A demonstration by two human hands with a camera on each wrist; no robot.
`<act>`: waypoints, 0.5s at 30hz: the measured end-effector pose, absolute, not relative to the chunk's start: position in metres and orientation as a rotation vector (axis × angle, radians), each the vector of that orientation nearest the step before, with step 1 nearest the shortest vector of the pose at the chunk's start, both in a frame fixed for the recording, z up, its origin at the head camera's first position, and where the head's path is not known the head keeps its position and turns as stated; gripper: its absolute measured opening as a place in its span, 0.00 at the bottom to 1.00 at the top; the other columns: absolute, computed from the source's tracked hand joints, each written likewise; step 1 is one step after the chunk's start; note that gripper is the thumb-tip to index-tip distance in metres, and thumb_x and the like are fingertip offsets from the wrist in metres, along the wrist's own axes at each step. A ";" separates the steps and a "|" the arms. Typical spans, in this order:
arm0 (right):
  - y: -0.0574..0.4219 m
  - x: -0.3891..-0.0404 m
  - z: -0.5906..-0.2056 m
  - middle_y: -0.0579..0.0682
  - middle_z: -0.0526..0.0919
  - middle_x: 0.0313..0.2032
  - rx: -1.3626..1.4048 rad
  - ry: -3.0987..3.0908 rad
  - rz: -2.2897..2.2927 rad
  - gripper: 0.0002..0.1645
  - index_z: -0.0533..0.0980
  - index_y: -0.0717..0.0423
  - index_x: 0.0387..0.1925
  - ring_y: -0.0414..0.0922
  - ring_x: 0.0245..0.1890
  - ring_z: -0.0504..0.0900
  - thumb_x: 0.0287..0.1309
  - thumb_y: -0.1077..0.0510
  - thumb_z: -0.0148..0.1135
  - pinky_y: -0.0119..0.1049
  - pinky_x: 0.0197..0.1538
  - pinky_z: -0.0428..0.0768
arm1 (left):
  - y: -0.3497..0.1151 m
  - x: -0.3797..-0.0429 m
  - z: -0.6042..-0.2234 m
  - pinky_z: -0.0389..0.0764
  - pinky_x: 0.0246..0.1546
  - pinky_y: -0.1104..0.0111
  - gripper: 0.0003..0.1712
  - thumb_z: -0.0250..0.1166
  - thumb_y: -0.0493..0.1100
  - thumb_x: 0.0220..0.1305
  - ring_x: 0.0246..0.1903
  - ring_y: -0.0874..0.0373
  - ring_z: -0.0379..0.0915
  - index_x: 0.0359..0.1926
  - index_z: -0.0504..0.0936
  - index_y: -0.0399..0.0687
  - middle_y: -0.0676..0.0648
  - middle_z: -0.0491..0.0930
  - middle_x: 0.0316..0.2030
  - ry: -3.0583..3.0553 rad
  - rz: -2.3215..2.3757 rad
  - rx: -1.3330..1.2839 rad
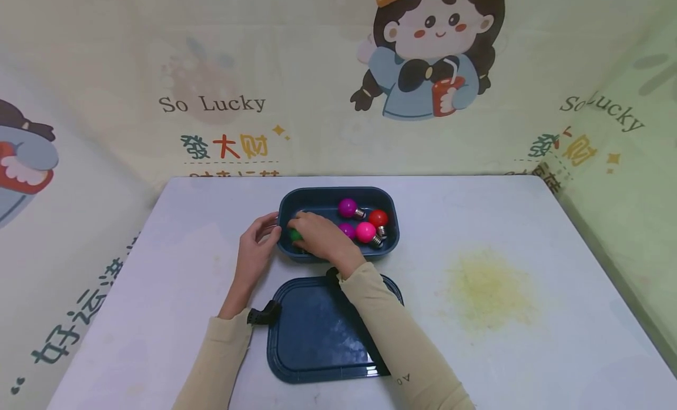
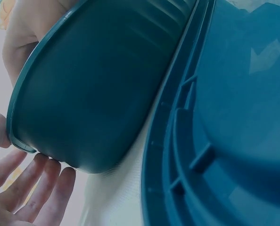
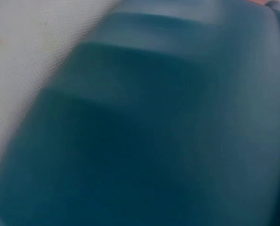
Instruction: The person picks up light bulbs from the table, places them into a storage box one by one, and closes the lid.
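Note:
A dark blue plastic box (image 1: 338, 258) holds several small coloured light bulbs. My right hand (image 1: 324, 237) reaches inside its left half, and its fingers curl at a green bulb (image 1: 295, 235), mostly covered by the hand. To the right of it lie a purple bulb (image 1: 347, 208), a red bulb (image 1: 378, 218), a pink bulb (image 1: 365, 232) and another purple bulb (image 1: 346, 229), partly hidden. My left hand (image 1: 257, 244) touches the box's left end from outside, its fingers (image 2: 43, 186) fairly straight against the wall. Only the box's outer side (image 3: 144, 141) fills the right wrist view.
A dark blue lid (image 1: 317, 333) lies on the white table (image 1: 158, 292) in front of the box, partly beneath my right forearm. A yellowish stain (image 1: 489, 286) marks the table at the right. A printed cloth (image 1: 307, 63) hangs behind.

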State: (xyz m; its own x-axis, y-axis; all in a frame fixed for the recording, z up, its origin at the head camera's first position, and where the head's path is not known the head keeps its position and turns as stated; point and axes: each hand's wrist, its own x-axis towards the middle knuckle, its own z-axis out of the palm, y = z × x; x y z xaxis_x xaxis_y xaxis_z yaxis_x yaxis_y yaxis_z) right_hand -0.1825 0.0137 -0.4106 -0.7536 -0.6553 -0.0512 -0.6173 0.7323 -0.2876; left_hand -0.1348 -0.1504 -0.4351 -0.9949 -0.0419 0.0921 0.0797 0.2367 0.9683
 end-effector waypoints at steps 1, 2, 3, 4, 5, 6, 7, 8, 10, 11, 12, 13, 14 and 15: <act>0.014 -0.183 -0.411 0.52 0.82 0.52 -1.029 2.786 -0.374 0.24 0.78 0.55 0.59 0.44 0.48 0.80 0.63 0.52 0.66 0.36 0.57 0.79 | -0.150 -0.135 -0.435 0.73 0.47 0.84 0.23 0.58 0.38 0.73 0.59 0.45 0.74 0.65 0.72 0.35 0.34 0.75 0.61 -2.391 -1.881 -0.037; 0.014 -0.183 -0.411 0.51 0.82 0.52 -1.029 2.789 -0.364 0.24 0.78 0.54 0.59 0.43 0.48 0.80 0.63 0.52 0.66 0.35 0.57 0.79 | -0.150 -0.135 -0.435 0.73 0.47 0.84 0.23 0.58 0.38 0.73 0.59 0.45 0.74 0.65 0.72 0.35 0.34 0.75 0.61 -2.390 -1.883 -0.039; 0.014 -0.183 -0.411 0.51 0.82 0.52 -1.029 2.791 -0.358 0.24 0.78 0.54 0.59 0.43 0.48 0.80 0.63 0.52 0.66 0.35 0.56 0.79 | -0.150 -0.135 -0.435 0.73 0.47 0.84 0.23 0.58 0.38 0.73 0.59 0.45 0.74 0.65 0.72 0.35 0.34 0.75 0.61 -2.389 -1.884 -0.040; 0.014 -0.183 -0.412 0.51 0.82 0.52 -1.029 2.792 -0.351 0.24 0.78 0.54 0.59 0.43 0.47 0.80 0.63 0.52 0.66 0.35 0.56 0.79 | -0.150 -0.135 -0.435 0.73 0.47 0.84 0.23 0.58 0.38 0.73 0.59 0.45 0.74 0.65 0.72 0.35 0.34 0.75 0.61 -2.388 -1.886 -0.042; 0.014 -0.184 -0.412 0.51 0.82 0.52 -1.029 2.792 -0.344 0.24 0.78 0.54 0.59 0.43 0.46 0.80 0.64 0.52 0.66 0.35 0.56 0.79 | -0.150 -0.135 -0.435 0.73 0.47 0.84 0.23 0.58 0.38 0.73 0.59 0.45 0.74 0.65 0.72 0.35 0.34 0.75 0.61 -2.387 -1.886 -0.043; 0.014 -0.184 -0.412 0.51 0.82 0.52 -1.028 2.789 -0.341 0.24 0.78 0.55 0.59 0.43 0.46 0.80 0.64 0.52 0.66 0.35 0.55 0.79 | -0.150 -0.135 -0.435 0.73 0.47 0.84 0.23 0.58 0.38 0.73 0.59 0.45 0.74 0.65 0.72 0.35 0.34 0.75 0.61 -2.386 -1.887 -0.045; 0.014 -0.184 -0.413 0.51 0.82 0.52 -1.026 2.787 -0.341 0.24 0.78 0.55 0.59 0.43 0.46 0.80 0.64 0.52 0.66 0.35 0.55 0.79 | -0.150 -0.135 -0.436 0.73 0.47 0.84 0.23 0.58 0.38 0.73 0.59 0.45 0.74 0.65 0.72 0.35 0.34 0.75 0.61 -2.383 -1.888 -0.045; 0.013 -0.184 -0.413 0.51 0.82 0.52 -1.026 2.783 -0.341 0.24 0.78 0.55 0.59 0.43 0.46 0.80 0.64 0.52 0.66 0.35 0.55 0.79 | -0.150 -0.135 -0.436 0.73 0.47 0.84 0.23 0.58 0.38 0.73 0.59 0.45 0.74 0.65 0.72 0.35 0.34 0.75 0.61 -2.381 -1.891 -0.045; 0.013 -0.184 -0.414 0.51 0.82 0.52 -1.025 2.777 -0.349 0.24 0.78 0.55 0.60 0.43 0.45 0.80 0.64 0.52 0.66 0.36 0.54 0.80 | -0.150 -0.135 -0.436 0.73 0.47 0.84 0.23 0.58 0.37 0.72 0.59 0.44 0.74 0.65 0.72 0.34 0.34 0.75 0.60 -2.376 -1.893 -0.045; 0.013 -0.184 -0.414 0.51 0.82 0.52 -1.023 2.774 -0.352 0.24 0.77 0.55 0.60 0.43 0.45 0.80 0.64 0.52 0.65 0.36 0.54 0.80 | -0.151 -0.135 -0.436 0.73 0.47 0.84 0.23 0.58 0.37 0.72 0.59 0.44 0.74 0.65 0.72 0.34 0.34 0.75 0.60 -2.374 -1.894 -0.047; 0.012 -0.184 -0.414 0.52 0.82 0.52 -1.025 2.773 -0.356 0.24 0.77 0.55 0.60 0.43 0.45 0.80 0.64 0.52 0.65 0.36 0.54 0.80 | -0.151 -0.135 -0.437 0.74 0.47 0.84 0.23 0.58 0.37 0.72 0.59 0.44 0.74 0.65 0.72 0.34 0.34 0.75 0.60 -2.372 -1.896 -0.050; 0.012 -0.184 -0.414 0.52 0.82 0.51 -1.024 2.773 -0.359 0.24 0.78 0.55 0.60 0.43 0.45 0.80 0.64 0.52 0.65 0.35 0.54 0.80 | -0.151 -0.135 -0.437 0.74 0.47 0.84 0.23 0.58 0.37 0.72 0.59 0.44 0.74 0.65 0.72 0.34 0.34 0.75 0.60 -2.370 -1.897 -0.053; 0.012 -0.184 -0.414 0.52 0.82 0.51 -1.023 2.775 -0.361 0.24 0.77 0.55 0.60 0.43 0.45 0.80 0.64 0.52 0.65 0.35 0.54 0.80 | -0.151 -0.135 -0.437 0.74 0.47 0.84 0.23 0.58 0.37 0.72 0.59 0.44 0.74 0.65 0.72 0.33 0.33 0.75 0.60 -2.370 -1.896 -0.057; 0.012 -0.184 -0.414 0.52 0.82 0.52 -1.021 2.776 -0.362 0.25 0.77 0.55 0.60 0.43 0.45 0.79 0.64 0.52 0.65 0.35 0.54 0.80 | -0.151 -0.135 -0.436 0.74 0.47 0.84 0.23 0.58 0.37 0.72 0.59 0.43 0.74 0.65 0.72 0.33 0.33 0.75 0.60 -2.369 -1.896 -0.061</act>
